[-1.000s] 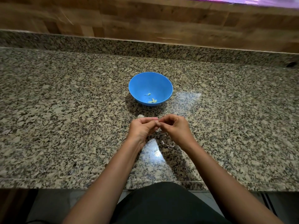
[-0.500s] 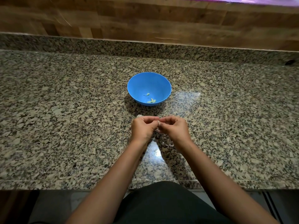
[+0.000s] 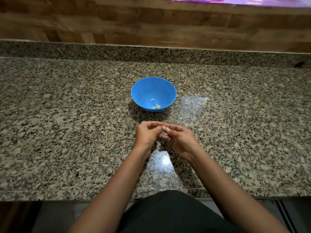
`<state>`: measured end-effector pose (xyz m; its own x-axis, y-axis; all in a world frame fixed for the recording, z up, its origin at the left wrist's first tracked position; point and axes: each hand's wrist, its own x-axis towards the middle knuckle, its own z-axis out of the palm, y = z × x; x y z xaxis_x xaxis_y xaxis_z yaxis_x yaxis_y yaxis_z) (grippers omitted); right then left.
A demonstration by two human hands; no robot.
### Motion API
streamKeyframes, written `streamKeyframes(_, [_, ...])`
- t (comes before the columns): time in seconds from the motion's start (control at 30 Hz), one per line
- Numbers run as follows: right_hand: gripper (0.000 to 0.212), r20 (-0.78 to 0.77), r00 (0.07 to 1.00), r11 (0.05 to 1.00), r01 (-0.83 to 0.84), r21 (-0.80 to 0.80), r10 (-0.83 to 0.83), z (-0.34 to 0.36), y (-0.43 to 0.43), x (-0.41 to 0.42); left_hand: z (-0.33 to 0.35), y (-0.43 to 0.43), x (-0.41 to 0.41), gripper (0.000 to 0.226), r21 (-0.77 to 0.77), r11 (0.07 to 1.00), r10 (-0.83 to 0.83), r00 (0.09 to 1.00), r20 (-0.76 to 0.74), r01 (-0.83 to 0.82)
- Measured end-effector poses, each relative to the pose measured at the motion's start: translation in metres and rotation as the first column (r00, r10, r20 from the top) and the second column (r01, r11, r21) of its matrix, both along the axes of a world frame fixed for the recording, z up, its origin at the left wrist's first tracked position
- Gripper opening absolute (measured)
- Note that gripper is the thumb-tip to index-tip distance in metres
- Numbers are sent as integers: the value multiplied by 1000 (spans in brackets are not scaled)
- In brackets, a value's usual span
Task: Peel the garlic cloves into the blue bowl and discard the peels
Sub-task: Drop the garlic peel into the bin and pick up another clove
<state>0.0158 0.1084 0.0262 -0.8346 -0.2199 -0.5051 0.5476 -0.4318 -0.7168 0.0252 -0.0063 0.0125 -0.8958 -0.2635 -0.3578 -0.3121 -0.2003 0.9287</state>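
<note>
Your two hands meet just above the granite surface (image 3: 67,132), on the near side of the blue bowl (image 3: 143,88). Your right hand (image 3: 180,140) holds a small pale garlic clove (image 3: 163,127) between the thumb and the first fingers (image 3: 175,126), which are curled and pinched on it. Your left hand (image 3: 146,134) is beside it, with its fingers (image 3: 152,123) curled in toward the same clove; I cannot tell whether they pinch the clove or a piece of its skin. The bowl stands upright, a little farther from you than the hands, and some pale peeled cloves (image 3: 156,106) lie at its bottom. A small pale piece (image 3: 143,122) lies on the surface just behind your left hand.
</note>
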Motion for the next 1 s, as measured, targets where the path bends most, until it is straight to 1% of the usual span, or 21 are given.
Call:
streamKeyframes(0.07, [13,13,1000,1000,6,-24,-6,0,2,-1,3,1,0,13,47,999,10,1000,7,-11])
streamKeyframes(0.13, [12,6,1000,1000,28,-5,-28,0,2,-2,4,3,-1,13,40,999,13,1000,-4,-13])
streamKeyframes(0.23, [6,-74,997,988,44,145,-34,0,0,-2,3,6,0,11,-84,996,17,999,-36,-20])
streamKeyframes(0.3, [5,-109,994,978,39,204,-17,1,-3,-2,3,8,1,11,-154,987,31,998,-58,-40])
streamKeyframes(0.37, [6,-123,992,982,12,191,11,3,-2,-3,5,9,1,6,-220,975,23,996,-88,-42])
streamKeyframes(0.43, [7,-110,993,983,-18,180,38,5,0,-5,6,9,2,9,-289,957,6,995,-104,-36])
streamKeyframes(0.47, [7,-97,994,984,-24,174,41,7,1,-6,6,9,2,9,-297,954,1,994,-107,-33])
streamKeyframes(0.6, [8,-20,1000,994,-17,107,19,9,2,-7,5,9,1,12,-257,966,13,995,-103,-39])
streamKeyframes(0.67, [8,46,999,1000,22,17,-23,9,5,-6,4,8,2,14,-249,967,23,995,-95,-46])
streamKeyframes(0.77, [18,88,995,993,46,-105,-37,8,12,-7,2,4,3,13,-239,971,-3,997,-78,-16])
streamKeyframes(0.83, [20,80,997,994,27,-107,-18,8,14,-8,3,2,4,6,-317,947,-82,994,-74,55])
streamKeyframes(0.9, [18,56,998,998,17,-68,-13,7,14,-9,4,2,5,9,-437,894,-153,984,-89,100])
streamKeyframes(0.97, [16,16,1000,1000,5,-24,-5,7,14,-9,5,3,5,11,-542,837,-167,979,-114,79])
streamKeyframes(1.0, [15,0,1000,1000,-2,-11,2,6,13,-9,5,4,4,11,-567,821,-164,978,-127,64])
